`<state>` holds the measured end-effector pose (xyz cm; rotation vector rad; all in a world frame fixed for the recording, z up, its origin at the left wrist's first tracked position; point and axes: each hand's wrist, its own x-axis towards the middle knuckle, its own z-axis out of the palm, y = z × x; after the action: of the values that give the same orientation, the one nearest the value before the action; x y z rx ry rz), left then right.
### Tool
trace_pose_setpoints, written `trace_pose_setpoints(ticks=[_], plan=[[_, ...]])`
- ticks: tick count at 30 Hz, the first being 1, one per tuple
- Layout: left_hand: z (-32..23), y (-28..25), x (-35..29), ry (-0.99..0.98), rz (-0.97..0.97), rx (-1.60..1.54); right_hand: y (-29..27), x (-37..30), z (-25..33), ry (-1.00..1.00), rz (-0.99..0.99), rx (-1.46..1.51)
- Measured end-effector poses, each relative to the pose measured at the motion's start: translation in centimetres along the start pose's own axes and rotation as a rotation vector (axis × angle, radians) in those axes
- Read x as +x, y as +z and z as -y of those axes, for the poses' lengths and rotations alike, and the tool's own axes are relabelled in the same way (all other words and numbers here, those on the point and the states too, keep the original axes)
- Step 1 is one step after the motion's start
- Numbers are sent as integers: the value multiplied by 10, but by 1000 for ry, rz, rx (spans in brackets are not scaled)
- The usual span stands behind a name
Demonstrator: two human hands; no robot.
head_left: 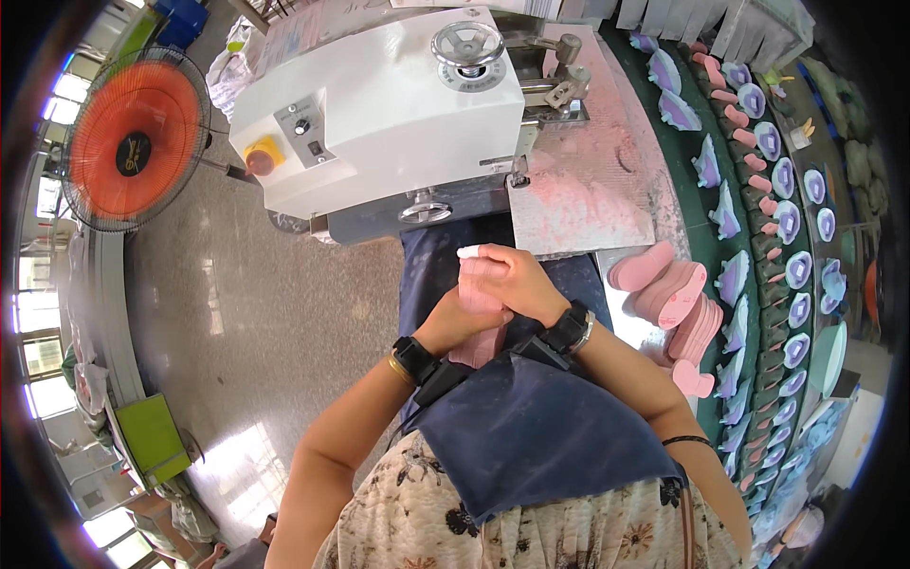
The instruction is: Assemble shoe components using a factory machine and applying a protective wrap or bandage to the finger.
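Over my lap, both hands are wrapped round a stack of pink insoles (477,349). My left hand (449,321) grips it from the near left side, below the middle. My right hand (523,283) closes over its upper part from the right, and one of its fingertips has a white covering. The fingers hide much of the stack, whose lower end shows below my hands against the dark blue apron (545,417). To the right, more pink insoles (671,296) lie in several piles on a pale surface.
A white machine (408,104) with handwheels stands ahead, its worktable (607,204) dusted pink. An orange fan (133,137) is at the left. Along the right runs a green conveyor (697,223) carrying purple shoe uppers (728,213) and pink pieces.
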<state>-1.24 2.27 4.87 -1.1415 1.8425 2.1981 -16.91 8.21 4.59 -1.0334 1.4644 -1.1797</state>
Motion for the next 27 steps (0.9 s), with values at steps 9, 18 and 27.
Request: trace_pose_setpoints(ticks=[9,18,27], plan=[[6,2,3,57,-5,-36,2,-7,4,-17,-57,49],[6,4,-2,14,27,-14,13,-2,-12,128,-83,125],[38,-25,-10,-114,301,-457,16,-4,-15,81,-15,162]])
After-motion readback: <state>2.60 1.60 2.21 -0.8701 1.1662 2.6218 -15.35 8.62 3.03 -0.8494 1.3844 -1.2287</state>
